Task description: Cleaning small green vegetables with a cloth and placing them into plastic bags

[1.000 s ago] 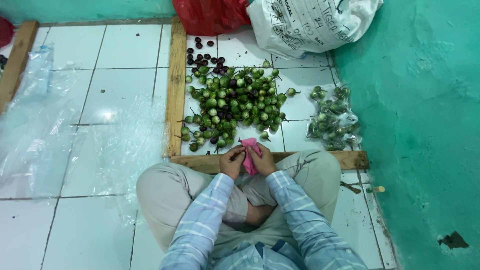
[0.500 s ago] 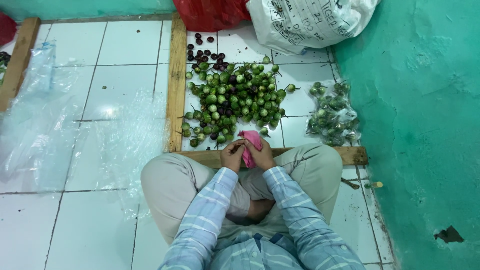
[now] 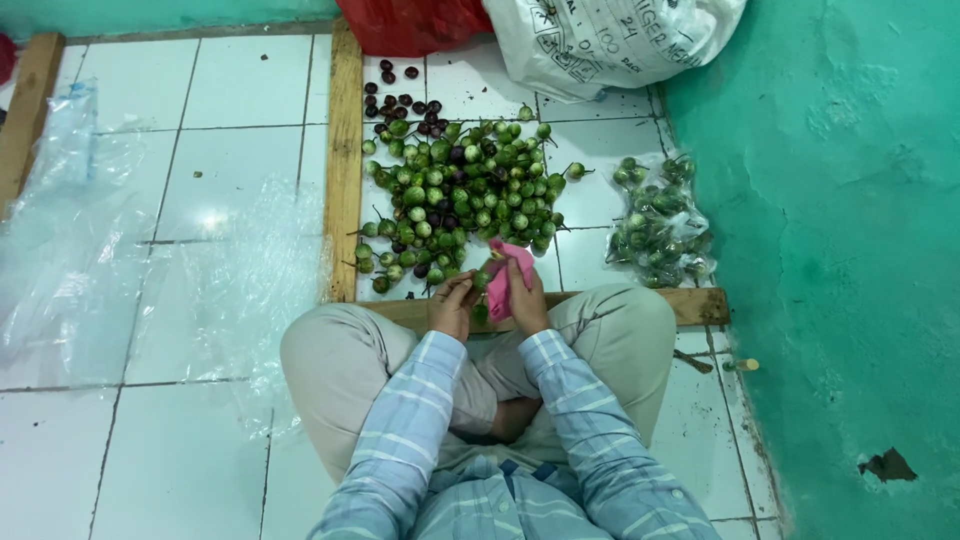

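Where the white tiled floor (image 3: pixel 130 440) runs to its left edge, sheets of clear plastic film (image 3: pixel 90 260) lie crumpled and spread flat, with a wooden batten (image 3: pixel 25 120) near the far left corner. Item: second wooden batten (image 3: pixel 345 150), long, lying front to back on the floor, marking the left side of the produce area. Item: pile of small round green eggplants (image 3: pixel 465 190), stems on, heaped on the tiles just right of that batten; a few dark purple ones (image 3: pixel 400 100) scattered at its far end. Item: wooden plank (image 3: pixel 690 305), crosswise, closing the near side of the pile, touching the seated person's knees. Item: left hand (image 3: pixel 455 305), fingers curled around one small green eggplant (image 3: pixel 481 280), held just above the plank. Item: right hand (image 3: pixel 525 300), clenched on a pink cloth (image 3: pixel 500 280) that is pressed against the same eggplant. Item: red bag (image 3: pixel 415 25) and white printed sack (image 3: pixel 600 40), at the far edge of the floor. Item: clear bag of green eggplants (image 3: pixel 660 220), right of the pile, near the teal wall (image 3: pixel 850 200). Item: small cylindrical object (image 3: pixel 745 365) on the floor by the wall; kind cannot be told.
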